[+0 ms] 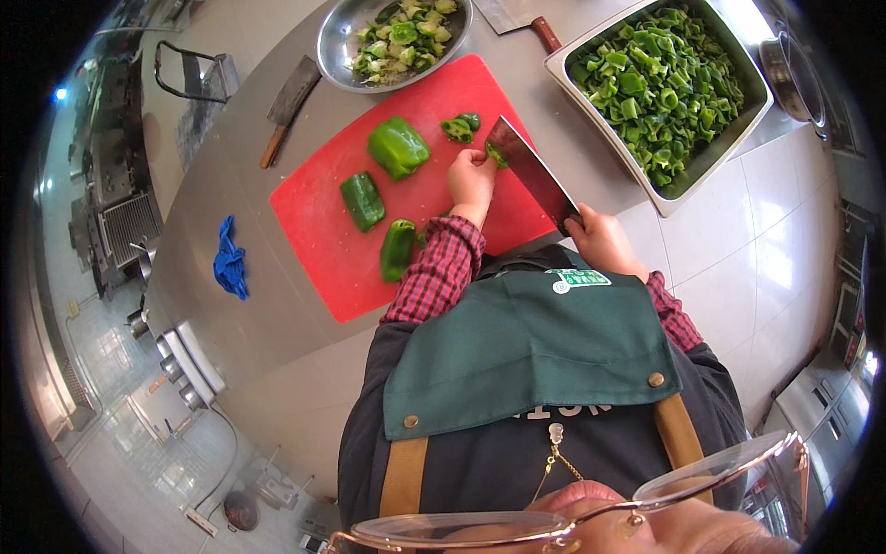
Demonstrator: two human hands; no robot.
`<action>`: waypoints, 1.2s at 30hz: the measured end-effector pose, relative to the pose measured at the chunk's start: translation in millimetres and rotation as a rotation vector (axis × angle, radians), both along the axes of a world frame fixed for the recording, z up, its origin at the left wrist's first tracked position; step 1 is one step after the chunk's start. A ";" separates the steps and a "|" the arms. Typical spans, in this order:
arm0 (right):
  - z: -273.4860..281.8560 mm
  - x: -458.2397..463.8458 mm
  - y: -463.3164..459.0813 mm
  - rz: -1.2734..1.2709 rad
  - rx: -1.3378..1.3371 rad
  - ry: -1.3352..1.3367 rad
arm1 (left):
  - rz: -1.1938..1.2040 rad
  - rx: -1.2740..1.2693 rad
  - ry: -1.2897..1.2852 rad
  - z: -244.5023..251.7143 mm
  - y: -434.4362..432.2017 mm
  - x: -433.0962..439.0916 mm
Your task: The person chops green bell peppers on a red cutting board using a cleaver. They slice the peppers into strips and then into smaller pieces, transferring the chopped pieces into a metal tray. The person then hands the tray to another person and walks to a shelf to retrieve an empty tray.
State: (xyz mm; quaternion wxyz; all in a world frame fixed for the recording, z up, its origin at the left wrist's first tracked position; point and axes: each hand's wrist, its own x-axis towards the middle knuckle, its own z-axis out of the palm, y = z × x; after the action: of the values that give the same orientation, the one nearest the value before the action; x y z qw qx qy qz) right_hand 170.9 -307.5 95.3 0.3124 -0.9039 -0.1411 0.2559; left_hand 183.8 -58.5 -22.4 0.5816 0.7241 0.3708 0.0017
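My right hand point(601, 241) grips the handle of a Chinese cleaver point(529, 170), its broad blade on edge over the right side of a red cutting board point(311, 208). With bent fingers, my left hand point(473, 181) holds a small piece of green pepper point(495, 155) against the blade. Just beyond it lie cut pepper ends point(459, 128). Left of that hand sit a bright green bell pepper point(399, 148) and a darker pepper section point(363, 201). Another pepper piece point(397, 251) rests by my left sleeve, which partly hides more green behind it.
A steel bowl point(331, 59) of pepper cores and trimmings stands beyond the board. At right is a deep steel pan point(664, 202) full of chopped green pepper. A second cleaver point(294, 93), a wooden-handled blade point(547, 33) and a blue cloth point(230, 260) lie on the steel table.
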 end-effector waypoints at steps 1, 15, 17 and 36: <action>0.0 0.7 1.7 0.001 0.009 0.005 | 0.009 -0.038 0.008 0.4 0.6 -0.3; -27.8 -9.9 -15.1 -0.171 0.195 -0.057 | -0.308 0.496 0.039 40.1 0.5 1.4; -26.3 -20.8 -34.3 -0.341 0.255 -0.024 | -0.387 0.656 -0.006 47.2 -6.2 7.4; -43.4 -65.6 -103.5 -0.355 0.129 0.024 | -0.367 -0.351 -0.382 149.0 -48.5 131.1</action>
State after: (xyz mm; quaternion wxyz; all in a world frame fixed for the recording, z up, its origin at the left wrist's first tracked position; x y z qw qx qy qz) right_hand 105.3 -411.0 51.9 0.4117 -0.8895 0.0081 0.1979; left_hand 314.8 -107.0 126.6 0.7473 0.6541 0.1128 -0.0310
